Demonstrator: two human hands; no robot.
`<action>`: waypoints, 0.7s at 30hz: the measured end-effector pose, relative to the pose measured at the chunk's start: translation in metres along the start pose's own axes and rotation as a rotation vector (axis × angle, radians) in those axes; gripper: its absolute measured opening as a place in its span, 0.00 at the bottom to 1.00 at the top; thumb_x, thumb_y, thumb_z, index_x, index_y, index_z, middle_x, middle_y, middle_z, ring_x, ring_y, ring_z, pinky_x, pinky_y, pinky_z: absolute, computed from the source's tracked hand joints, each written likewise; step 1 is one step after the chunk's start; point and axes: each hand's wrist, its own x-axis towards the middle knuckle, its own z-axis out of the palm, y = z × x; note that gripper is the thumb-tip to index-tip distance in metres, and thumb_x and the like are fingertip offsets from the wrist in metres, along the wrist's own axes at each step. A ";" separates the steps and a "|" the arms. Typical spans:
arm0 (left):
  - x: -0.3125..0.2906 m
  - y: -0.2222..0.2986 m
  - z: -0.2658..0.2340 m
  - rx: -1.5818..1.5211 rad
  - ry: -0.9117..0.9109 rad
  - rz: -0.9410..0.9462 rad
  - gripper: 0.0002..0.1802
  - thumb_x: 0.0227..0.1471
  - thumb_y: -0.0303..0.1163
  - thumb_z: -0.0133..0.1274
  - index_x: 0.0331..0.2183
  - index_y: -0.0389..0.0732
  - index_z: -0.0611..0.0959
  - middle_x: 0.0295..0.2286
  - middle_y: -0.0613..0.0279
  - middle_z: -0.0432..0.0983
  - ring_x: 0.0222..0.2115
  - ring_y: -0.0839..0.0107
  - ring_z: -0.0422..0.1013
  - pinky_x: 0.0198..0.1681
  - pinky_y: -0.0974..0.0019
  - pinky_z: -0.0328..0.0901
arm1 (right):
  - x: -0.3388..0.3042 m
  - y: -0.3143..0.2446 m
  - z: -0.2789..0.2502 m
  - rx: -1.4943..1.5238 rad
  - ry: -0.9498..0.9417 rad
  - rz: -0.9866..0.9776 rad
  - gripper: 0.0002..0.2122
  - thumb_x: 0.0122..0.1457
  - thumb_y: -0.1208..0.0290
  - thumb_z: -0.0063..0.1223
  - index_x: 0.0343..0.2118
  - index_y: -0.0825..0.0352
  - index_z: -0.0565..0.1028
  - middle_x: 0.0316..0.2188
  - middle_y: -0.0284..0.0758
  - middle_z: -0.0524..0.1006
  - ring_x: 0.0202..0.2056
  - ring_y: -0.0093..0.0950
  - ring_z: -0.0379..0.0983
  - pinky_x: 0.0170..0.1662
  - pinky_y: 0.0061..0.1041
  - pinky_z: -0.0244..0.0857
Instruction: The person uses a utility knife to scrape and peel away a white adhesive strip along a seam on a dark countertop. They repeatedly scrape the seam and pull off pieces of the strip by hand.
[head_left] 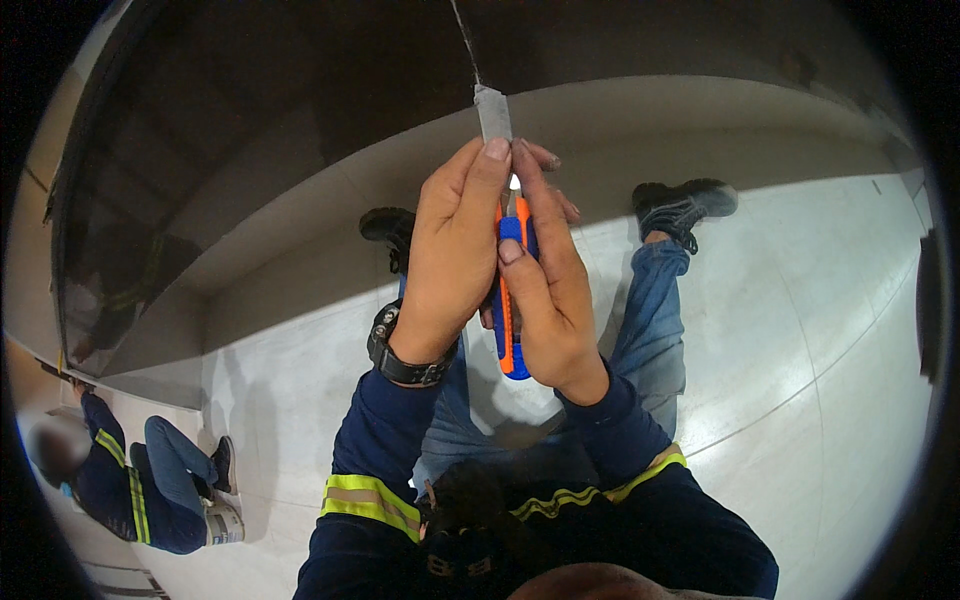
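My left hand (455, 240) is closed, its thumb pressing the lower end of a flat, pale grey strip (493, 112); what the strip is made of I cannot make out. The strip's ragged upper end meets a thin whitish line (463, 30) on the dark, glossy panel (300, 90). A blue and orange utility knife (512, 300) is gripped upright in my right hand (555, 310), thumb on its body. My right index finger stretches up alongside the strip's lower end. Both hands are close together, and fingers hide part of the knife's upper end.
Below the dark panel runs a pale wall (700, 125) that meets a light tiled floor (770, 330). My shoes (685, 210) are near that wall. At the far left, another person (150, 480) in a dark jacket with reflective bands sits on a pale bucket (224, 522).
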 end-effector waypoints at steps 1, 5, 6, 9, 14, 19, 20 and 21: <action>-0.002 -0.001 0.000 -0.004 0.001 -0.005 0.25 0.71 0.46 0.37 0.42 0.33 0.79 0.27 0.53 0.81 0.30 0.68 0.79 0.37 0.68 0.74 | 0.001 -0.001 0.000 0.007 -0.004 -0.010 0.30 0.67 0.71 0.38 0.71 0.69 0.52 0.69 0.48 0.58 0.67 0.38 0.59 0.68 0.32 0.53; 0.004 0.007 0.001 0.026 -0.001 0.060 0.26 0.71 0.46 0.37 0.42 0.33 0.79 0.27 0.52 0.81 0.30 0.68 0.79 0.36 0.69 0.73 | 0.010 -0.005 -0.001 -0.006 -0.001 -0.083 0.30 0.67 0.73 0.38 0.71 0.71 0.51 0.67 0.51 0.60 0.66 0.39 0.60 0.67 0.32 0.53; 0.003 0.006 0.003 0.008 0.006 0.047 0.26 0.71 0.46 0.37 0.42 0.33 0.79 0.27 0.52 0.81 0.30 0.68 0.79 0.36 0.69 0.73 | 0.009 -0.007 -0.002 -0.024 0.001 -0.069 0.29 0.67 0.71 0.38 0.71 0.70 0.52 0.68 0.49 0.59 0.66 0.38 0.61 0.66 0.31 0.54; -0.001 0.000 0.003 0.000 0.007 0.025 0.25 0.71 0.46 0.37 0.42 0.33 0.79 0.27 0.52 0.81 0.30 0.68 0.79 0.35 0.69 0.73 | 0.001 -0.003 0.000 0.003 0.015 -0.063 0.29 0.68 0.69 0.38 0.71 0.69 0.53 0.68 0.46 0.59 0.65 0.37 0.62 0.65 0.29 0.56; 0.002 0.008 0.000 0.041 0.007 0.080 0.25 0.71 0.46 0.37 0.42 0.34 0.79 0.28 0.52 0.82 0.30 0.68 0.79 0.35 0.70 0.73 | 0.011 -0.007 0.001 0.072 -0.016 -0.076 0.30 0.67 0.75 0.38 0.71 0.73 0.51 0.67 0.53 0.60 0.67 0.42 0.59 0.69 0.34 0.49; -0.003 0.000 0.005 0.002 -0.009 0.025 0.26 0.71 0.46 0.37 0.42 0.34 0.79 0.27 0.52 0.82 0.31 0.68 0.79 0.36 0.70 0.73 | -0.001 0.000 0.000 0.003 0.034 -0.064 0.28 0.68 0.69 0.37 0.71 0.68 0.53 0.68 0.47 0.59 0.64 0.38 0.63 0.65 0.29 0.57; -0.002 -0.002 0.005 0.002 -0.009 0.030 0.25 0.71 0.46 0.37 0.42 0.34 0.79 0.27 0.52 0.82 0.31 0.68 0.79 0.36 0.69 0.73 | -0.001 0.002 -0.001 -0.021 0.034 -0.092 0.28 0.68 0.69 0.37 0.71 0.68 0.53 0.68 0.47 0.60 0.63 0.38 0.63 0.64 0.28 0.58; -0.001 -0.001 0.004 0.004 -0.005 0.030 0.25 0.71 0.46 0.37 0.42 0.34 0.79 0.27 0.52 0.82 0.31 0.68 0.79 0.37 0.69 0.73 | 0.001 0.003 -0.001 -0.043 0.033 -0.115 0.29 0.68 0.69 0.37 0.71 0.67 0.53 0.68 0.47 0.60 0.63 0.37 0.64 0.64 0.28 0.58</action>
